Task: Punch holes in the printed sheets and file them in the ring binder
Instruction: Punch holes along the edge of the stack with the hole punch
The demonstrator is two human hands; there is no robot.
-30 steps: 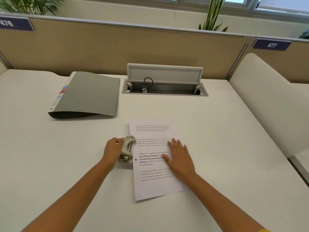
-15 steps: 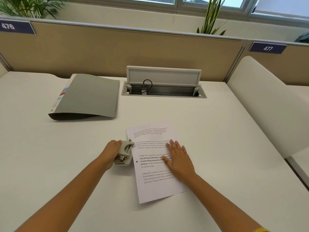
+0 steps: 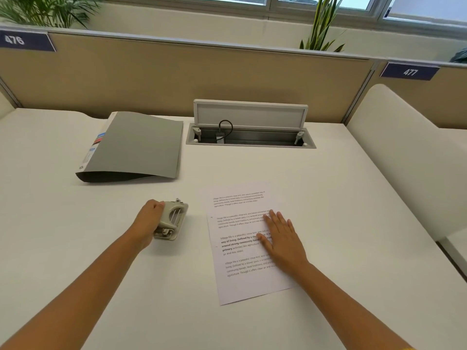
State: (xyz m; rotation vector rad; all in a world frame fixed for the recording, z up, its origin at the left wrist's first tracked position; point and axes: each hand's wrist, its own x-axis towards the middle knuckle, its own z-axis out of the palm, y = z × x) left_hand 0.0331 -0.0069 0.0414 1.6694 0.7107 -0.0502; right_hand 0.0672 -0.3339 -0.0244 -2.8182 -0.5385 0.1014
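STEP: punching appears done, filing pending | L hand (image 3: 149, 218) gripping hole punch (image 3: 171, 221), clear of sheet at its 9 o'clock | R hand (image 3: 280, 238) lying flat, fingers spread, on printed sheet (image 3: 242, 238) | ring binder (image 3: 134, 147) sitting closed at 11 o'clock | NEXT: needs binder opened, holes lined w/ rings.

White bench (image 3: 328, 198). On it: grey binder (image 3: 136, 145), closed, far left; punch (image 3: 171, 221) near centre; printed sheet (image 3: 242, 238) to its right, apart from it. Open cable hatch (image 3: 250, 137) set into bench at the back.
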